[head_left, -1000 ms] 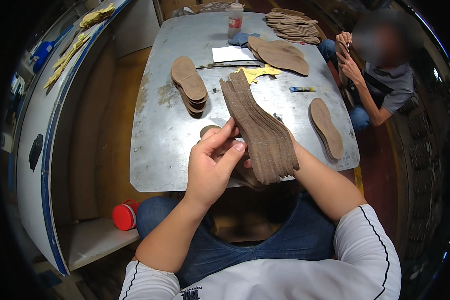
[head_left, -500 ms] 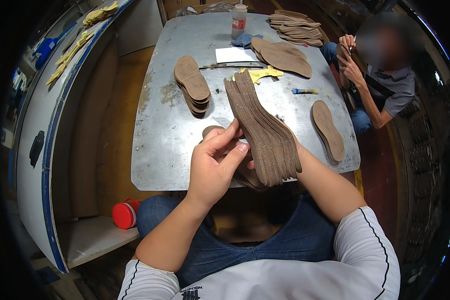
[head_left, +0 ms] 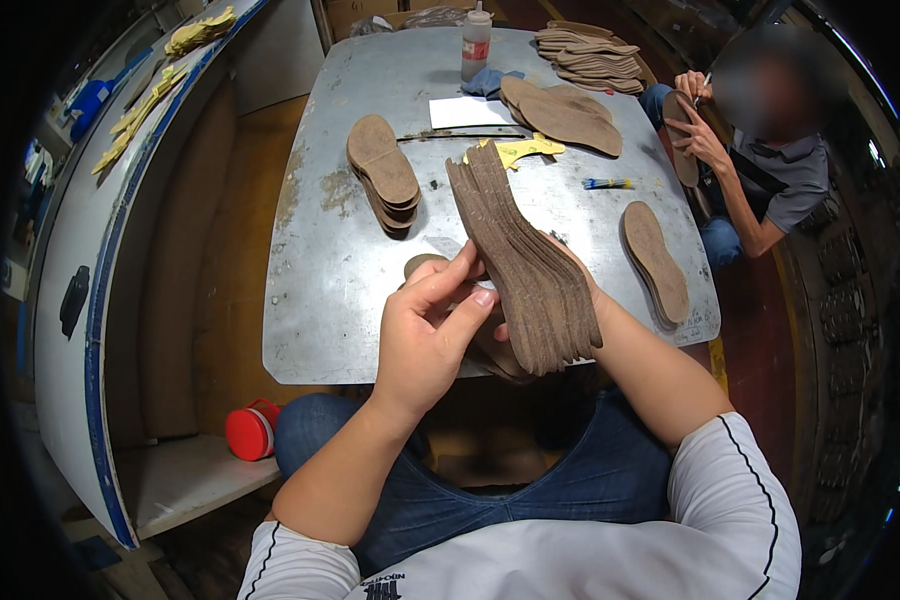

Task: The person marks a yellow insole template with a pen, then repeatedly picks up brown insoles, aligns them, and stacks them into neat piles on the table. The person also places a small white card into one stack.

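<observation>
Left hand [head_left: 428,330] pinching one insole, right hand [head_left: 560,300] gripping insole stack [head_left: 520,260]

I see a scuffed grey metal table [head_left: 330,300]. On it: insole stack [head_left: 385,185], single insole [head_left: 655,262], glue bottle [head_left: 476,42], white paper [head_left: 458,112], blue pen [head_left: 607,184].

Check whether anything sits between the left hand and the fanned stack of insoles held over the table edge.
Nothing visible does. The left hand already has its fingertips on the near side of the stack of brown insoles, which the right hand supports from behind.
</observation>
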Available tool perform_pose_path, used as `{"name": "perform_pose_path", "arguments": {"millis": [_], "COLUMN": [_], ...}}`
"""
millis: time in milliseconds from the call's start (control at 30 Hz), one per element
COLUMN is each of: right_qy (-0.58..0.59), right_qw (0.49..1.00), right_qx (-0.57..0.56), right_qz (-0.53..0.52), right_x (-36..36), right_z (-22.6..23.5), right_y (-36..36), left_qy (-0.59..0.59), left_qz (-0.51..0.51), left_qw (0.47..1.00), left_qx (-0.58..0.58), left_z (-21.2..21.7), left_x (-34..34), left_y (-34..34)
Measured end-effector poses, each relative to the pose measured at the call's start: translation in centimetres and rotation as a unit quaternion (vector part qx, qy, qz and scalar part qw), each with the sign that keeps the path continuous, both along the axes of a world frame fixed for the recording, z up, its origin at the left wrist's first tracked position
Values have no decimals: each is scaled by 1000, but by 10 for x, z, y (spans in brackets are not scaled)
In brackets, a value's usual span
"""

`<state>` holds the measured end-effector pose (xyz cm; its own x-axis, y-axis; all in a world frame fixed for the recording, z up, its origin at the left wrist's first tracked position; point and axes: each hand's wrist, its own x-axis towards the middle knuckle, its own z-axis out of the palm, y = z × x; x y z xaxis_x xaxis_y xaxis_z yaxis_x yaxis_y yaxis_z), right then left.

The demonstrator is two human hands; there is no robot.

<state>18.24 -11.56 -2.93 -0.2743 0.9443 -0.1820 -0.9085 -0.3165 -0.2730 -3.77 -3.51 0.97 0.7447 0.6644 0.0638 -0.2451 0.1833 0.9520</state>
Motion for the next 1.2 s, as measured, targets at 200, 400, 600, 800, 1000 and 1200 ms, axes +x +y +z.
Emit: {"name": "perform_pose_path", "arguments": {"millis": [200,400,600,800,1000,1200], "right_qy": [5,-2,-18,-198,14,-33], "right_qw": [1000,1000,1000,978,1000,999], "right_qx": [-6,-10,-14,-58,8,-8], "right_qz": [-4,6,-12,-33,0,-11], "right_x": [-3,-4,-4,1,7,9], "right_z": [7,9,5,-3,-21,-25], "right_y": [0,-1,0,-3,0,-4], "left_qy": [5,8,2,3,1,8], "left_qz": [1,2,5,10,16,18], "left_qw": [1000,1000,1000,1000,1000,1000], "left_qx": [-8,-15,-13,-6,-1,12], "left_z": [0,2,0,-3,-4,-3], "left_x": [0,0,0,0,0,-1], "left_y": [0,0,1,2,2,2]}}
